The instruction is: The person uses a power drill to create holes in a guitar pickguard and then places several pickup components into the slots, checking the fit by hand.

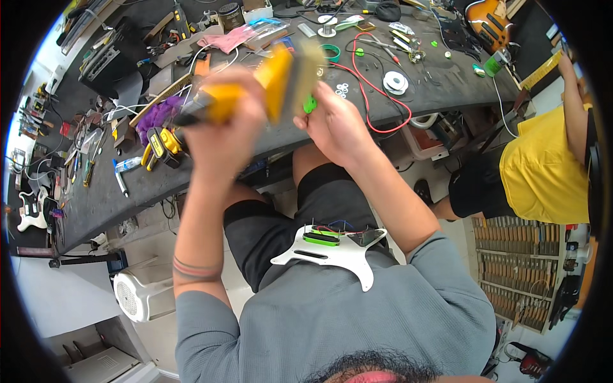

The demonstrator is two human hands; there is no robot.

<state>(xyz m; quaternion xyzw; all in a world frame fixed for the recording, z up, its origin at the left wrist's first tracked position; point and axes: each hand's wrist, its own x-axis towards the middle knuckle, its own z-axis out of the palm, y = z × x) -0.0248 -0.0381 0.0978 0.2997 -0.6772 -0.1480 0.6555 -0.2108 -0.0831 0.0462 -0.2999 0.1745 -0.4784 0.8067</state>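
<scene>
My left hand (227,124) is closed round the yellow handle of a wide brush (274,83), smeared by motion, with a dark band and pale bristles. Close by its bristle end, my right hand (335,127) pinches a small bright green piece (310,104) between thumb and fingers; its exact kind is hard to make out. A white guitar pickguard (348,258) lies across my lap. Mounted in it is a green-and-black pickup (321,238), with thin red and blue wires behind.
The dark workbench (408,96) carries a red cable (367,96), a white spool (396,83), a yellow-and-black power tool (165,147) and purple fluff (159,112). To the right stands a person in a yellow shirt (543,169), near a rack of files (517,268).
</scene>
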